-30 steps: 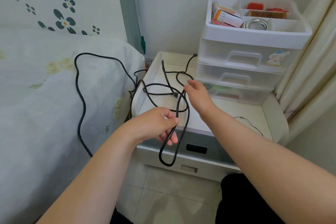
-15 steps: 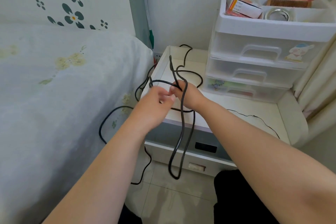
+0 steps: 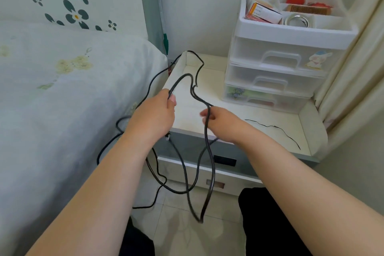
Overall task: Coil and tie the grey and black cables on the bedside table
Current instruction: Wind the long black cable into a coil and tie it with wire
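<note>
A long black cable (image 3: 209,160) runs between both my hands over the front of the white bedside table (image 3: 270,131). My left hand (image 3: 155,114) grips it at the table's left front corner. My right hand (image 3: 220,119) pinches it a little to the right. Between them the cable arches up over the tabletop. Below my hands long loops hang down in front of the drawer almost to the floor. Another stretch climbs over the table's back left corner and drops beside the bed. A thin black wire tie (image 3: 276,129) lies on the tabletop at the right. No grey cable shows.
A white plastic drawer unit (image 3: 280,62) with small items in its top tray stands at the back right of the table. The bed (image 3: 62,100) with a flowered cover lies close on the left. A cream curtain (image 3: 357,64) hangs at the right. Tiled floor lies below.
My hands, touching half a second ago, have drawn apart, each holding the cable. The stretch that lay across the bed a second ago now hangs beside it.
</note>
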Available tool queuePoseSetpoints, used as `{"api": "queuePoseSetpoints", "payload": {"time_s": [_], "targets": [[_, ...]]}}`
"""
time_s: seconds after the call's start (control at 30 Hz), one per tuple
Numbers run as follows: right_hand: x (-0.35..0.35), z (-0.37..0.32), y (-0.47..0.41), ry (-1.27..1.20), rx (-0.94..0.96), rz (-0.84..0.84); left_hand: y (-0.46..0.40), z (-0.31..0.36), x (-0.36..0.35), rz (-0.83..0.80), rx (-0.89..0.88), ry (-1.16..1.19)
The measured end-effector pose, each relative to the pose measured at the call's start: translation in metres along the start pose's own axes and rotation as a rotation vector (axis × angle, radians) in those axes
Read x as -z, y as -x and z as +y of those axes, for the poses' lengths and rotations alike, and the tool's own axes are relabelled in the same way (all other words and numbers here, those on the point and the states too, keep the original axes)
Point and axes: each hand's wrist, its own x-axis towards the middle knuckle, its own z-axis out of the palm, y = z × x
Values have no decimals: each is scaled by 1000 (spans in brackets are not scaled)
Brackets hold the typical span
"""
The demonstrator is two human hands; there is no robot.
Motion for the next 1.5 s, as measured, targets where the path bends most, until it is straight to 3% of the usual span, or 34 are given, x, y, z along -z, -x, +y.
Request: {"api": "queuePoseSetpoints", "payload": {"time_s": [0.07,0.13,0.2,0.27,0.33,0.4,0.5,0.6,0.7,0.8,0.93,1.0,1.07,1.13,1.23,1.4,1.5], "targets": [[6,8,3,-43,-15,210,9,6,1,-11,-45,-41],[8,7,9,-17,166,383,14,16,2,-27,-104,-40],[4,3,12,66,423,408,16,23,-1,-120,-137,92],[-2,5,11,77,533,348,15,26,-4,-254,-48,388],[-2,5,10,-71,454,281,14,30,-1,-322,48,662],[3,5,7,-207,395,353,12,33,3,-376,76,860],[9,3,1,-438,360,436,9,38,8,-541,81,1025],[11,6,3,-620,338,331,12,42,5,-660,89,1208],[11,13,5,-672,242,209,11,46,-1,-597,64,1480],[-6,22,9,-814,37,49,8,51,-8,-505,43,1598],[-37,30,20,-628,-52,-201,5,58,-16,-362,14,1530],[-42,29,29,-283,-28,-352,1,58,-20,-222,-25,1324],[-42,32,38,133,58,-363,-2,57,-22,-62,-71,1115],[-41,34,47,364,148,-347,-4,55,-19,0,-83,1055],[-39,35,59,507,216,-350,-2,54,-19,-135,-92,1024],[-24,30,63,697,399,-98,6,53,-35,-334,-193,559],[-5,21,67,691,491,-1,7,52,-35,-384,-193,440]]}}
